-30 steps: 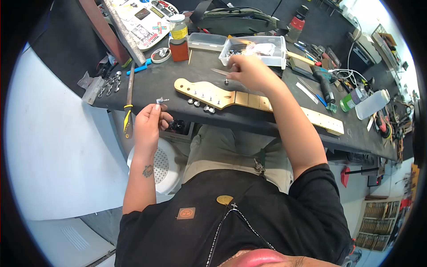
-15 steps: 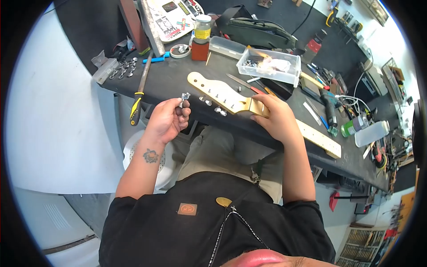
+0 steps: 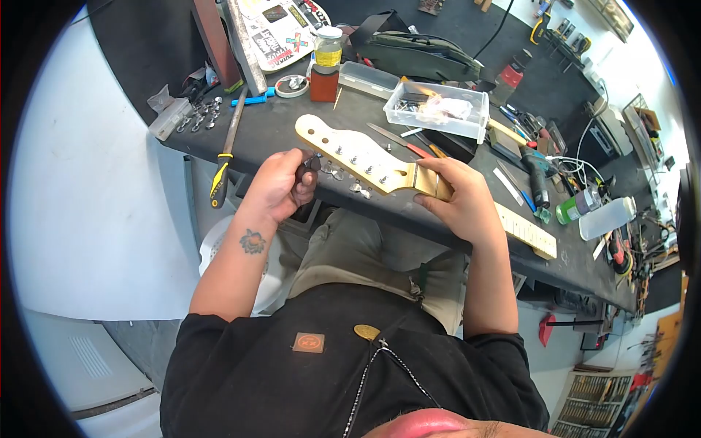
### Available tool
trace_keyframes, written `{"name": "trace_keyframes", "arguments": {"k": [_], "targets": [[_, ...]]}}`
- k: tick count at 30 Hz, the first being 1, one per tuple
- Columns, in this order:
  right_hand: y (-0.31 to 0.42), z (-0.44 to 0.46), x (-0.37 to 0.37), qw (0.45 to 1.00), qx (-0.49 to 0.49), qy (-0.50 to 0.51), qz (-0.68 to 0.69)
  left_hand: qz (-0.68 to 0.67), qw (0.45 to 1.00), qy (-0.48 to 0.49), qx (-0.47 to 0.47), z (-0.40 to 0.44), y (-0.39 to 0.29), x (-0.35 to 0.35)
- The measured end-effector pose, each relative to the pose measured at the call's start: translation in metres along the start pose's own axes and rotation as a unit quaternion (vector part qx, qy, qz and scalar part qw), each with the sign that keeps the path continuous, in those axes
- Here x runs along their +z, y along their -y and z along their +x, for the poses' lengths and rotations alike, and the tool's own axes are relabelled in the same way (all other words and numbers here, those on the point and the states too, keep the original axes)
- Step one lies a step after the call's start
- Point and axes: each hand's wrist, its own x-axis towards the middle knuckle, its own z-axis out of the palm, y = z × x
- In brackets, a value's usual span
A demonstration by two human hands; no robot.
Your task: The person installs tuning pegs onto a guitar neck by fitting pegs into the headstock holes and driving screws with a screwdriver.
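Observation:
My right hand (image 3: 461, 198) grips the pale wooden guitar neck (image 3: 527, 232) near the nut, fingers over the top and thumb on the near side. The neck's headstock (image 3: 358, 150) points up and left over the bench edge. Several tuner posts stand up through it, with metal tuner buttons (image 3: 358, 190) along its near edge. Two open holes show near its tip. My left hand (image 3: 281, 188) is closed just below that tip, pinching a guitar tuner (image 3: 314, 162) close to the headstock's edge. The tuner is dark and partly hidden by my fingers.
Several loose tuners (image 3: 208, 114) lie at the bench's left beside a yellow-and-black handled file (image 3: 221, 179). Behind the headstock are a clear plastic box (image 3: 438, 117), a red-handled knife (image 3: 418, 150) and a jar (image 3: 328, 50). A cordless driver (image 3: 537, 179) and bottles (image 3: 610, 217) stand right.
My left hand has moved slightly right and brought the tuner up to the headstock's edge. The neck has shifted a little left at its headstock end, with my right hand still on it.

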Motion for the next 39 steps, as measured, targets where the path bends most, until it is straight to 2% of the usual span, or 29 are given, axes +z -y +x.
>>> {"name": "trace_keyframes", "arguments": {"k": [5,10,13,16,19,25,28,31,32,35,38,39], "targets": [[-0.001,0.000,0.003,1.000,-0.023,-0.012,0.003,0.006,1.000,0.012,-0.008,-0.002,-0.006,-0.005],[-0.002,-0.002,0.003,1.000,-0.003,0.008,0.007,-0.027,0.998,0.040,-0.028,-0.005,-0.006,-0.002],[-0.002,-0.002,0.004,1.000,-0.003,0.006,0.006,-0.005,0.997,-0.072,0.008,-0.013,-0.006,0.020],[-0.004,-0.002,0.007,1.000,-0.023,-0.010,-0.006,-0.039,0.997,0.033,0.066,-0.005,0.005,0.000],[-0.005,-0.001,0.009,1.000,-0.019,-0.009,-0.010,0.037,0.994,0.063,0.081,-0.005,0.005,-0.009],[-0.008,0.000,0.012,1.000,-0.014,-0.004,-0.015,0.130,0.980,0.034,0.146,0.004,0.017,-0.015],[-0.013,0.003,0.012,0.999,-0.039,0.004,-0.024,0.086,0.984,0.048,0.149,0.011,0.026,-0.017],[-0.026,0.028,-0.002,0.993,0.014,0.118,0.011,0.086,0.991,-0.008,0.103,0.013,0.031,-0.016],[-0.034,0.040,0.002,0.995,0.003,0.094,-0.018,0.082,0.992,-0.003,0.099,0.015,0.032,-0.019],[-0.024,0.087,0.004,0.985,0.048,0.131,-0.099,0.061,0.995,0.008,0.077,0.018,0.032,-0.023],[-0.049,0.116,0.032,0.958,-0.055,0.168,-0.227,0.010,0.999,0.004,0.049,0.015,0.028,-0.015],[-0.044,0.122,0.034,0.947,-0.043,0.198,-0.248,-0.013,0.999,0.001,0.039,0.012,0.026,-0.011]]}}
